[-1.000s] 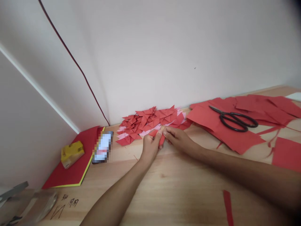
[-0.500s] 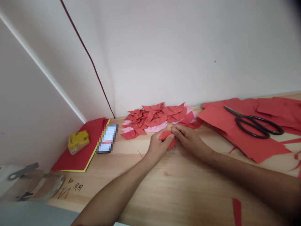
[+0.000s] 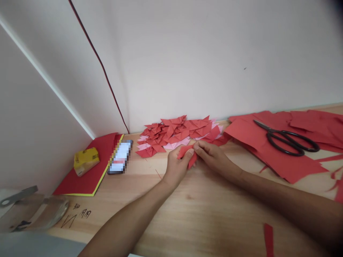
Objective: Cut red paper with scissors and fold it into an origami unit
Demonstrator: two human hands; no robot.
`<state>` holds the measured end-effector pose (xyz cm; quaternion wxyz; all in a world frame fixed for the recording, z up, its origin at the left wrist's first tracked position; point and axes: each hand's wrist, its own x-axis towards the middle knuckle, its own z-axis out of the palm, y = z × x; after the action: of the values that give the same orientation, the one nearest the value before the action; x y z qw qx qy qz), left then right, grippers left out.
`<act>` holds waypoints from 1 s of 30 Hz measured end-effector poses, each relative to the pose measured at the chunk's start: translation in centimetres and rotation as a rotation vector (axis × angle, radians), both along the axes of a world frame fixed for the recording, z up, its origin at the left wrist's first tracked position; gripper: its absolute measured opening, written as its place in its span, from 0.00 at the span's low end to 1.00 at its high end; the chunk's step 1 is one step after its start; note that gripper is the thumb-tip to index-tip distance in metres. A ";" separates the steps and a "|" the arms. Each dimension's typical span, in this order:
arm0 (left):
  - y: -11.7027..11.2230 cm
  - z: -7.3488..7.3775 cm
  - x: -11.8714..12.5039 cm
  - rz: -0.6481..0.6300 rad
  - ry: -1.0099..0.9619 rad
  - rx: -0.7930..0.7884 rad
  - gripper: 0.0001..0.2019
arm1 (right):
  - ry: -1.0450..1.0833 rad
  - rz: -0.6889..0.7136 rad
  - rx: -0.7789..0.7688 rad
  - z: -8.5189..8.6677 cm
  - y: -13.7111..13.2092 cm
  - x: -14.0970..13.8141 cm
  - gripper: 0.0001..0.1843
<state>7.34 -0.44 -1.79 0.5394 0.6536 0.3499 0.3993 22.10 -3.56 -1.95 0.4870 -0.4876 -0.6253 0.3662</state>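
Note:
A small piece of folded red paper is between my two hands, above the wooden table. My left hand is closed around it, thumb pressed on its face. My right hand pinches its right edge with thumb and forefinger; the other fingers curl out of sight behind. Just beyond the hands, against the wall, lies a heap of folded red and pink paper pieces. To the right, black-handled scissors rest on a stack of red paper sheets.
On the left a phone lies beside red and yellow sheets, which carry a yellow packet. A clear container stands at the left edge. A red paper strip lies near the front. A dark cord runs down the wall.
The view has shifted slightly, so most things sit a little further left. Both hands keep hold of the folded red paper; more of its upper face shows between them.

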 end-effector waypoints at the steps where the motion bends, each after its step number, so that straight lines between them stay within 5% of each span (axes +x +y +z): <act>1: 0.1 -0.2 0.0 -0.023 -0.023 -0.027 0.13 | 0.006 0.010 0.004 0.1 -0.1 0.0 0.20; 5: 0.2 -0.6 0.1 -0.108 -0.098 -0.118 0.17 | 0.029 0.026 0.010 0.2 -0.1 0.1 0.21; 11: 0.5 -0.3 0.0 -0.055 -0.236 -0.122 0.22 | 0.053 -0.051 -0.009 -0.7 0.7 0.7 0.22; 15: 1.0 0.3 -0.2 -0.023 -0.290 -0.134 0.14 | 0.063 0.005 -0.046 -0.6 0.8 1.1 0.23; 21: 1.2 0.5 -0.3 -0.102 -0.107 0.164 0.07 | 0.071 0.119 -0.109 0.3 0.4 1.5 0.25; 30: 1.3 -0.4 -0.1 0.016 -0.111 -0.095 0.11 | 0.177 0.015 -0.153 -0.7 0.7 1.3 0.17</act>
<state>7.26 0.83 -2.20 0.5854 0.6013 0.3431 0.4221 23.35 -2.85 -2.68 0.4989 -0.4844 -0.5539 0.4579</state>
